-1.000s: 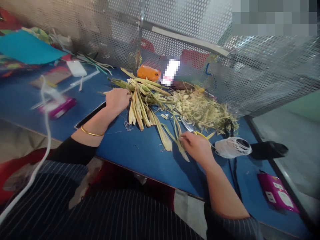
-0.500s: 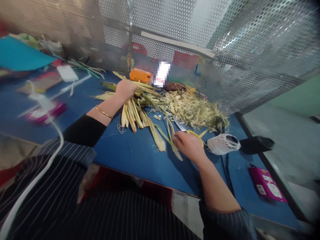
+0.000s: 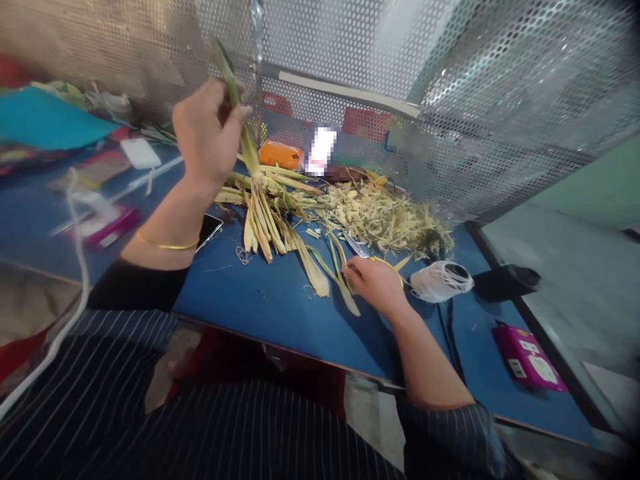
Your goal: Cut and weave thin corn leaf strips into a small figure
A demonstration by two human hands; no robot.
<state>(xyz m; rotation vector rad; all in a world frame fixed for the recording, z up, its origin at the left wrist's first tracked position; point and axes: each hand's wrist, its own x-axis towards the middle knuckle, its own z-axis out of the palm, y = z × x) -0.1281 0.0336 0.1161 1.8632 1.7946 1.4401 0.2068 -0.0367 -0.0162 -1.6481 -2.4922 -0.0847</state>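
My left hand [image 3: 207, 133] is raised at the left, its thumb and fingers closed on a long greenish leaf [image 3: 249, 145]. The leaf's lower end hangs over a heap of pale, dry leaves [image 3: 265, 223] on the table. On the right, my right hand [image 3: 377, 283] rests low on the table, its fingers curled around the yellow handles of scissors [image 3: 356, 245]. The scissor blades point away to the upper left. Two narrow leaf strips [image 3: 345, 297] lie right beside my right fingertips.
A pile of shredded leaf bits [image 3: 387, 217] lies behind the scissors. White string on a spool [image 3: 440, 283], a black roll [image 3: 505, 281] and a purple packet [image 3: 530, 357] are at the right. A dark phone [image 3: 210, 230] lies by my left forearm. A perforated metal screen [image 3: 345, 40] closes the back.
My left hand has risen from the leaf heap toward the upper left, lifting one long leaf and uncovering the dark phone. My right hand stays at the scissors.
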